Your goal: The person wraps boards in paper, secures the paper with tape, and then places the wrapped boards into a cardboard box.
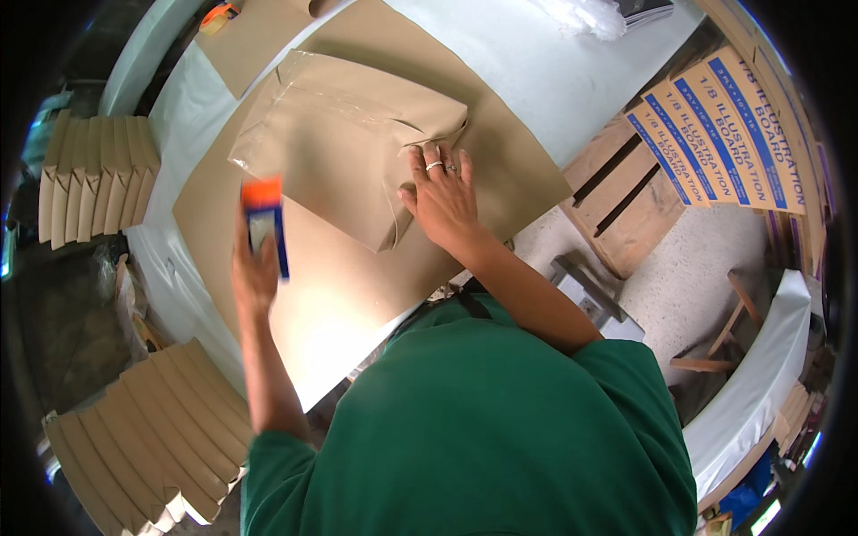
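Note:
A parcel wrapped in brown paper (340, 134) lies on a large brown sheet (509, 147) on the table. Shiny clear tape shows along its far left side. My right hand (442, 192), with rings on it, rests on the parcel's right end, fingers stretched over the folded paper and thumb apart. To the left of the parcel, my left hand (256, 268) is closed around a blue-and-orange tape dispenser (279, 241), held upright and somewhat blurred. The dispenser is apart from the parcel.
Brown-wrapped packs (94, 179) stand in a row at the left, and a larger row of packs (152, 429) is at the lower left. An orange tape roll (219, 18) lies at the far left. Printed cartons (715, 134) stand by a wooden pallet (626, 188) at right.

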A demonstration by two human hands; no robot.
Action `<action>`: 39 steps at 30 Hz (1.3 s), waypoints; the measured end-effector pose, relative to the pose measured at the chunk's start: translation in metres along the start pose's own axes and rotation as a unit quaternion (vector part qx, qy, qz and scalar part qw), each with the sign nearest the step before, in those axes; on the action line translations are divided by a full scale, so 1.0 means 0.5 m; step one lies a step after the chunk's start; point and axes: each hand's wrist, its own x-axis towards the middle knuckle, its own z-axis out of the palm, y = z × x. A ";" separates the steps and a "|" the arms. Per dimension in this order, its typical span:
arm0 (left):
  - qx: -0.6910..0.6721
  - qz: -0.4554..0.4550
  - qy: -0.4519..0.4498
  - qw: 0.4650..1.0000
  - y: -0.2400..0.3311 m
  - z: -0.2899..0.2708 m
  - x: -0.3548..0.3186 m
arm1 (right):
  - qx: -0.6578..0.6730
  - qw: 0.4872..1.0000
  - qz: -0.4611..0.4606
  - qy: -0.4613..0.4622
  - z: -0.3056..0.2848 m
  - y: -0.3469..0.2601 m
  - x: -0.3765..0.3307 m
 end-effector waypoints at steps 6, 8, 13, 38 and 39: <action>0.143 0.118 -0.250 0.950 0.327 0.130 0.294 | -0.055 0.998 0.006 -0.041 -0.008 -0.002 0.008; 0.198 0.100 -0.302 0.927 0.361 0.195 0.349 | -0.034 0.999 0.014 -0.036 -0.009 -0.008 0.010; 0.314 0.095 -0.359 0.874 0.325 0.248 0.333 | 0.006 0.999 0.034 -0.014 -0.009 0.002 0.012; 0.383 -0.141 -0.081 0.909 -0.087 0.026 -0.067 | 0.134 0.990 0.019 -0.027 -0.003 0.129 0.155; 0.362 -0.162 -0.019 0.918 -0.156 0.028 -0.096 | 0.193 0.975 0.036 -0.101 -0.012 0.132 0.188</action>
